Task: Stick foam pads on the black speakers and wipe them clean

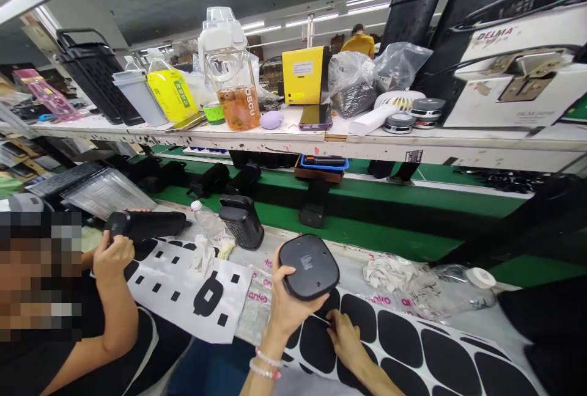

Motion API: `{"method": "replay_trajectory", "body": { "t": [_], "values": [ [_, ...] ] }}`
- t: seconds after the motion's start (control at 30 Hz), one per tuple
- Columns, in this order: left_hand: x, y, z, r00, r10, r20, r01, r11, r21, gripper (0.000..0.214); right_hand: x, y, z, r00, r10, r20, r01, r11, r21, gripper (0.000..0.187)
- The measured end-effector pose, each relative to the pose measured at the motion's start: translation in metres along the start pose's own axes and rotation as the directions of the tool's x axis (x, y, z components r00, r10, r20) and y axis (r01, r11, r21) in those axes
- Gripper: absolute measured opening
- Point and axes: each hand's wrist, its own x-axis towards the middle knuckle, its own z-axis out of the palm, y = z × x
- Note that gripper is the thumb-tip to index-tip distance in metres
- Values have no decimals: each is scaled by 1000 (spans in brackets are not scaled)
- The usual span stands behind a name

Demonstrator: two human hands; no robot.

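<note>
A matte black plastic casing, a rounded square with soft corners and a small pale label on its underside, was tilted up in the person's left hand, whose fingers wrapped its edge and held it above a black-and-white patterned mat. The right hand lay just below it, its fingers drawn narrowly together on the mat; whether they pinched anything could not be told. Crumpled white cloth and a clear plastic bottle lay beyond on the desk.
</note>
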Motion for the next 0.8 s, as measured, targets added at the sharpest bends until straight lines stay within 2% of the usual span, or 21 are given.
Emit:
{"method": "replay_trajectory", "body": {
  "t": [0.13, 0.27, 0.43, 0.57, 0.67, 0.73, 0.8],
  "values": [
    [2, -15, 15, 996, -86, -9, 86, 996, 14, 67, 5, -12, -9, 996, -69, 62, 70, 997, -19, 27],
    [9, -27, 13, 978, -206, -34, 206, 978, 10, 66, 4, -24, -25, 973, -212, 88, 215, 976, -21, 33],
    [12, -28, 14, 982, -190, -10, 190, 982, 18, 65, -10, -28, -43, 928, -334, 165, 326, 942, 78, 29],
    [8, -27, 16, 983, -182, -16, 183, 982, 40, 65, -18, -31, -42, 923, -341, 179, 330, 940, 87, 47],
    [6, -27, 15, 985, -175, -11, 175, 984, 35, 65, -23, -41, -45, 895, -385, 224, 384, 922, 52, 35],
    [5, -27, 14, 985, -170, -10, 171, 985, 40, 65, -33, -53, -65, 858, -447, 253, 451, 891, 42, 26],
    [4, -27, 12, 987, -158, -14, 159, 986, 50, 65, -50, -66, -103, 825, -524, 213, 517, 851, 92, 24]
  ]
}}
